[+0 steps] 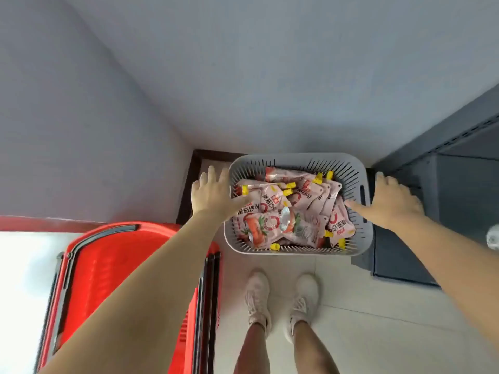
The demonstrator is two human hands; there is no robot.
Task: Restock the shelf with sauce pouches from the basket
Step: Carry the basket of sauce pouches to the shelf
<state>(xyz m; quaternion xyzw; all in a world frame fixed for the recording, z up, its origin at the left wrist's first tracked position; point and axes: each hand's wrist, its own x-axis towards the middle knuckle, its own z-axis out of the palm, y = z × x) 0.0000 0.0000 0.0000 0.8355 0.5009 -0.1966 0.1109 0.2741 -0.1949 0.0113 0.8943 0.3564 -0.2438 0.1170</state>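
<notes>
Head view, left to right: red shopping basket [129, 287] on the floor; left hand [213, 195], fingers spread, at the left rim of the grey basket [361, 211], gripping nothing. Sauce pouches [286, 211] fill that basket on the tiled floor. Right hand [391, 203], fingers spread, rests on the right rim beside the dark shelf [445, 168].

One grey basket [363, 194] is seen, heaped with roughly a dozen pouches [259, 225]; exact number cannot be told. One red basket [113, 279], two hands [213, 195], two shoes [258, 295].
</notes>
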